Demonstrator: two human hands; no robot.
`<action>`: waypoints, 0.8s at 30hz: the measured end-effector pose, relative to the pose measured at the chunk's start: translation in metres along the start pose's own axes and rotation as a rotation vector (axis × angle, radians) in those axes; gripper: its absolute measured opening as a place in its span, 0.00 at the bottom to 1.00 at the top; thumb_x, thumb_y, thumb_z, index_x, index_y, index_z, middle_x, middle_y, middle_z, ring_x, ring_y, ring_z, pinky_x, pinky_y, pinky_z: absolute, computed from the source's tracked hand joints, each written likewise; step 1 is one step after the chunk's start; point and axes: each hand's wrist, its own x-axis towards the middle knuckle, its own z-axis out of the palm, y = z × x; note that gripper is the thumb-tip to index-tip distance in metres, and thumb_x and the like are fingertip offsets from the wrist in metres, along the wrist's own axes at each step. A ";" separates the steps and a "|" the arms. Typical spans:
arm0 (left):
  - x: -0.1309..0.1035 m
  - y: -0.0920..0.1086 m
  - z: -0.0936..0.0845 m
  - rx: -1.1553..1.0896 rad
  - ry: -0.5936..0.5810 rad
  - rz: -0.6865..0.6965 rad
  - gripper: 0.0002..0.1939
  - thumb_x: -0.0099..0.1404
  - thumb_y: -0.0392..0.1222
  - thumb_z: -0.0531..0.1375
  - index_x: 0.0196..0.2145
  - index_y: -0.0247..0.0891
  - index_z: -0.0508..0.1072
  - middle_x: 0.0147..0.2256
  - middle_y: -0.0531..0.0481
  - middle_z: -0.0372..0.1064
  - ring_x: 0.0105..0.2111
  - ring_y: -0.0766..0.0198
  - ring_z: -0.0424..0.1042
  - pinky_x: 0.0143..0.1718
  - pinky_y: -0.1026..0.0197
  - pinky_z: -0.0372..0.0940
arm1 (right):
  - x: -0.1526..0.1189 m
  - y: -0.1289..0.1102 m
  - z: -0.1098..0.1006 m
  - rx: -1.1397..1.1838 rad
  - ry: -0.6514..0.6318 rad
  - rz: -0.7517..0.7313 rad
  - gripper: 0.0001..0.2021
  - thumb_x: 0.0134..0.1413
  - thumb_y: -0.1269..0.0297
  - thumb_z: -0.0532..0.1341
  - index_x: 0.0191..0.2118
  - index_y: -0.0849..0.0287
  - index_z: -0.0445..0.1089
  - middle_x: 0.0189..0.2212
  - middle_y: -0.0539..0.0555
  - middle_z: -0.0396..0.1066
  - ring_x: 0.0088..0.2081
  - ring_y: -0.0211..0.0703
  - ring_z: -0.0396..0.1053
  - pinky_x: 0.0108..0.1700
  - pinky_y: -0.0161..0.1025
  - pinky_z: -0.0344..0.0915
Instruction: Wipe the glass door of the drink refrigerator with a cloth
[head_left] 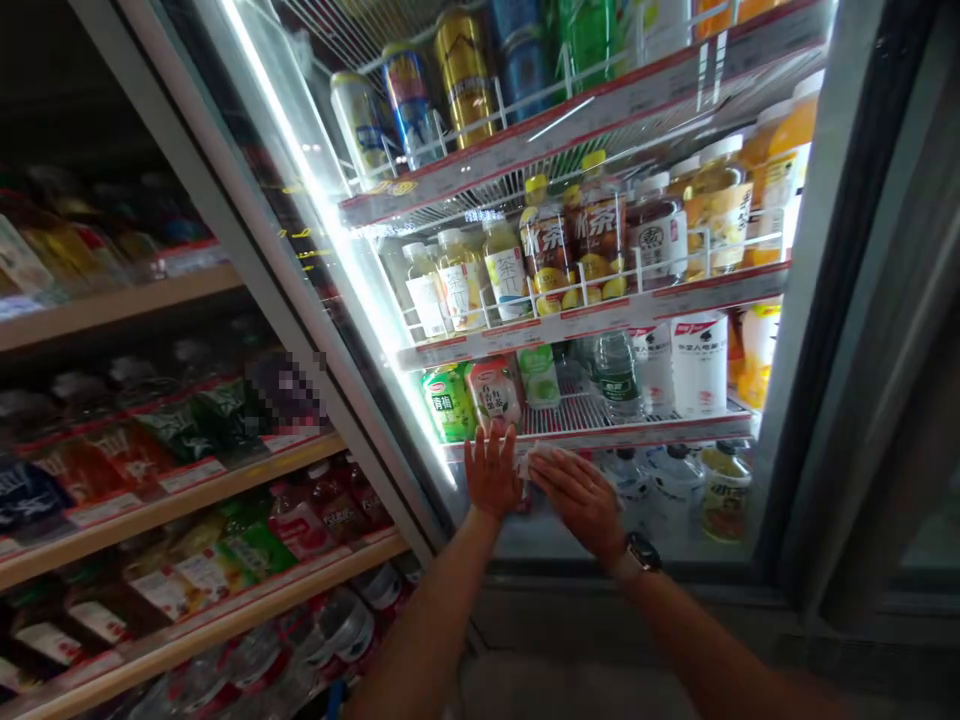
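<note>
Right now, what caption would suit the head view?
Right hand on white wipe, left hand beside it, before a lit drinks cooler.

Two hands [493,475] [579,495], one cloth [529,460], one watch [643,552], one gold can [465,78].

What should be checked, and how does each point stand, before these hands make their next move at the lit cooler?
1. Left hand raised at the glass: ok
2. White cloth at the right hand's fingertips: ok
3. Watch clear of the cloth: ok
4. Clear bottle behind the glass upright: ok
5. Glass free of smears: cannot tell
6. Door fully closed: cannot tell
</note>
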 end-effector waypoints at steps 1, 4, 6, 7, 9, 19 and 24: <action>0.000 0.000 0.000 0.004 -0.002 0.000 0.30 0.72 0.47 0.47 0.69 0.39 0.50 0.65 0.39 0.57 0.69 0.52 0.44 0.67 0.43 0.45 | -0.009 -0.001 0.001 0.026 -0.030 -0.024 0.22 0.63 0.79 0.51 0.56 0.52 0.70 0.54 0.48 0.73 0.62 0.38 0.62 0.66 0.42 0.56; 0.001 -0.001 -0.001 -0.004 -0.004 -0.005 0.31 0.72 0.46 0.48 0.69 0.39 0.49 0.65 0.40 0.55 0.69 0.52 0.44 0.67 0.43 0.45 | -0.031 0.001 -0.001 0.087 -0.097 -0.110 0.23 0.63 0.79 0.49 0.55 0.53 0.71 0.54 0.48 0.73 0.61 0.36 0.63 0.64 0.41 0.60; 0.002 -0.001 -0.001 -0.032 0.006 -0.002 0.31 0.72 0.46 0.49 0.69 0.39 0.48 0.66 0.40 0.53 0.69 0.52 0.43 0.68 0.43 0.44 | -0.039 0.005 -0.005 0.102 -0.159 -0.195 0.21 0.65 0.77 0.49 0.55 0.53 0.71 0.54 0.49 0.73 0.61 0.35 0.63 0.63 0.39 0.62; 0.003 -0.001 -0.001 -0.047 0.015 -0.002 0.31 0.71 0.46 0.50 0.69 0.39 0.48 0.67 0.41 0.52 0.69 0.52 0.43 0.68 0.44 0.43 | -0.040 0.009 -0.008 0.097 -0.184 -0.233 0.20 0.66 0.76 0.49 0.54 0.52 0.71 0.55 0.48 0.72 0.61 0.34 0.63 0.62 0.39 0.63; 0.003 -0.001 -0.001 -0.076 0.029 -0.004 0.32 0.71 0.45 0.50 0.69 0.39 0.48 0.67 0.42 0.51 0.70 0.53 0.42 0.69 0.44 0.41 | -0.036 0.019 -0.018 0.057 -0.201 -0.263 0.18 0.67 0.73 0.51 0.54 0.51 0.71 0.55 0.47 0.72 0.62 0.34 0.62 0.63 0.40 0.61; 0.003 -0.001 -0.001 -0.056 0.013 -0.003 0.32 0.71 0.46 0.50 0.69 0.40 0.48 0.67 0.41 0.50 0.69 0.51 0.42 0.68 0.43 0.42 | 0.032 0.073 -0.044 -0.278 0.481 0.507 0.24 0.65 0.72 0.48 0.65 0.58 0.61 0.64 0.62 0.60 0.68 0.58 0.51 0.65 0.65 0.52; 0.005 0.000 -0.002 -0.048 0.026 0.005 0.31 0.72 0.45 0.49 0.69 0.39 0.47 0.68 0.41 0.47 0.70 0.52 0.40 0.69 0.44 0.41 | 0.015 0.022 -0.008 -0.135 0.253 0.253 0.24 0.64 0.75 0.50 0.62 0.52 0.64 0.58 0.54 0.69 0.67 0.49 0.54 0.66 0.51 0.56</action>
